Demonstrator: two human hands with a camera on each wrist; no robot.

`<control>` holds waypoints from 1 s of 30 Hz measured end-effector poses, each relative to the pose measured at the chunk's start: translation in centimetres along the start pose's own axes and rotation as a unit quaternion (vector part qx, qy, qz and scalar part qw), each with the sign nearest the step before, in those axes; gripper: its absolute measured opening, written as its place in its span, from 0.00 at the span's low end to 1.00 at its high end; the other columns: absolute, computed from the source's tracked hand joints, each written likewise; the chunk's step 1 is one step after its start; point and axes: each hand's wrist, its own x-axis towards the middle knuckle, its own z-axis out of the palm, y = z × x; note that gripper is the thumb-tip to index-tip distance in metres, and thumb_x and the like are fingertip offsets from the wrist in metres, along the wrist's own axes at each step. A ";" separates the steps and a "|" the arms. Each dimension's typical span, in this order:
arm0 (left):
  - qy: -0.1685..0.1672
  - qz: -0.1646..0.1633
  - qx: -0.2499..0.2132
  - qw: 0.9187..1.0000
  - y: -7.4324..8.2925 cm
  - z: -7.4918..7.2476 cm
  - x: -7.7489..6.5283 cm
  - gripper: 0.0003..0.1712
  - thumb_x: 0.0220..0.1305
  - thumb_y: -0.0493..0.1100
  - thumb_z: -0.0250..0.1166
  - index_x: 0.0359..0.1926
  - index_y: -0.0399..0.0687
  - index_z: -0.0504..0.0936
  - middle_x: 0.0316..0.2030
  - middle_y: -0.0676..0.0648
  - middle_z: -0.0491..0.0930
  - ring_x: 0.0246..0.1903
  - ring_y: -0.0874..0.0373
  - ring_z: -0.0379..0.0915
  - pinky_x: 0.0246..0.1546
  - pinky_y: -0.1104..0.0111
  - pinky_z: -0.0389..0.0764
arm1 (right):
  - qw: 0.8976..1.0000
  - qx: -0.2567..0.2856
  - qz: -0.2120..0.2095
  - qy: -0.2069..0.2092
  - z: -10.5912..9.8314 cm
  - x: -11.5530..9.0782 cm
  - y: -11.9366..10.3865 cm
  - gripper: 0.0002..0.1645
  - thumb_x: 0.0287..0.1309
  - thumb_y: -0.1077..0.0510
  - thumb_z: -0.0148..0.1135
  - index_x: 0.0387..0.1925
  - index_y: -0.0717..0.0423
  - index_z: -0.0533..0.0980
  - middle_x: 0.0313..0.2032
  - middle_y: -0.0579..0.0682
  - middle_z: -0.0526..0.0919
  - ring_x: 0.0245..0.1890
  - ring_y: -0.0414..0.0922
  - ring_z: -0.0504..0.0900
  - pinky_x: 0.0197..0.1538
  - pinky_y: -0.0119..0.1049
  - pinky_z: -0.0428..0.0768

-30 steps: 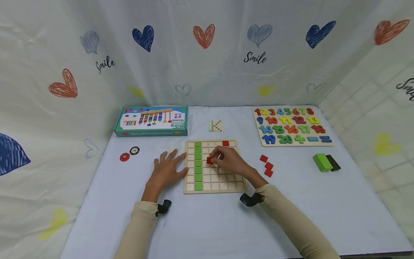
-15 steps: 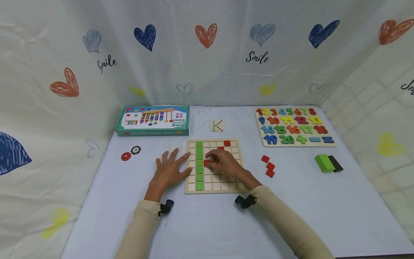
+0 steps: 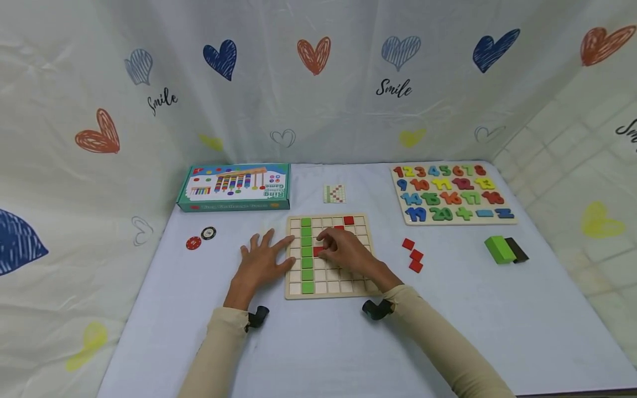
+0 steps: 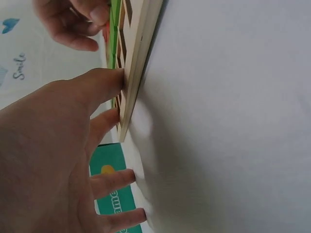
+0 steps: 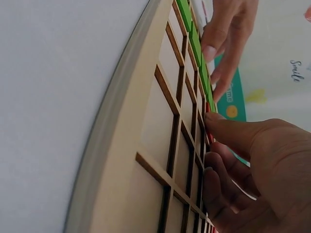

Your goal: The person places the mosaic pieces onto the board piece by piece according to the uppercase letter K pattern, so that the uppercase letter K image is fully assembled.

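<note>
A wooden grid board (image 3: 328, 296) lies in the middle of the table, with a column of green tiles (image 3: 307, 242) near its left side. My left hand (image 3: 259, 265) is spread flat at the board's left edge; its thumb and index finger rest on the frame, and the other fingers touch the cloth. Over the board, my right hand (image 3: 350, 253) has thumb and fingers curled at a red tile (image 3: 318, 252) in a cell beside the green column. In the right wrist view the thumb (image 5: 228, 128) presses on that tile. Another red tile (image 3: 349, 220) sits in the top row; one more is partly hidden.
Several loose red tiles (image 3: 416, 255) lie right of the board. Behind it is a small pattern card (image 3: 334, 193). A ring game box (image 3: 234, 188) and two round chips (image 3: 193, 243) are left; a number puzzle (image 3: 454, 193) and green block (image 3: 499, 250) are right.
My right hand has moved slightly down and left with the red tile, which now lies in a cell beside the green column. The left hand stays at the board's edge.
</note>
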 end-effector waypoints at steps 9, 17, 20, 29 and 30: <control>-0.003 0.000 -0.004 1.000 0.0 0.0 -0.1 0.37 0.74 0.63 0.64 0.80 0.69 0.68 0.82 0.36 0.54 0.79 0.26 0.43 0.70 0.22 0.50 | 1.000 0.006 0.004 -0.001 0.1 -0.1 0.1 0.22 0.64 0.60 0.76 0.58 0.59 0.80 0.38 0.46 0.83 0.36 0.40 0.80 0.43 0.34 0.82; 0.006 0.002 -0.003 1.000 0.0 0.4 0.1 0.38 0.74 0.64 0.63 0.80 0.69 0.67 0.83 0.37 0.52 0.80 0.27 0.41 0.71 0.22 0.48 | 0.998 0.030 -0.018 0.057 -2.5 -1.2 1.7 0.21 0.67 0.58 0.74 0.57 0.61 0.82 0.42 0.51 0.87 0.40 0.46 0.85 0.45 0.40 0.84; 0.007 0.000 -0.004 1.000 0.1 0.3 0.0 0.38 0.74 0.64 0.64 0.80 0.69 0.67 0.83 0.37 0.52 0.80 0.27 0.41 0.71 0.22 0.48 | 0.997 0.005 -0.006 0.073 -5.3 -2.5 3.4 0.18 0.69 0.58 0.72 0.56 0.61 0.82 0.46 0.54 0.88 0.43 0.48 0.86 0.46 0.42 0.84; 0.015 0.004 -0.002 1.000 -0.1 0.2 -0.2 0.38 0.74 0.64 0.64 0.80 0.68 0.68 0.83 0.36 0.54 0.79 0.26 0.43 0.70 0.22 0.50 | 0.982 -0.099 0.159 -0.031 -14.4 -8.1 7.3 0.30 0.65 0.52 0.75 0.62 0.63 0.78 0.57 0.66 0.82 0.52 0.60 0.82 0.46 0.48 0.87; 0.015 0.003 -0.003 1.000 -0.1 0.2 -0.2 0.38 0.73 0.64 0.65 0.80 0.68 0.68 0.83 0.36 0.54 0.79 0.26 0.43 0.70 0.22 0.50 | 0.978 -0.105 0.177 -0.040 -14.8 -8.6 7.6 0.31 0.64 0.50 0.75 0.62 0.63 0.78 0.57 0.67 0.82 0.53 0.60 0.81 0.46 0.49 0.87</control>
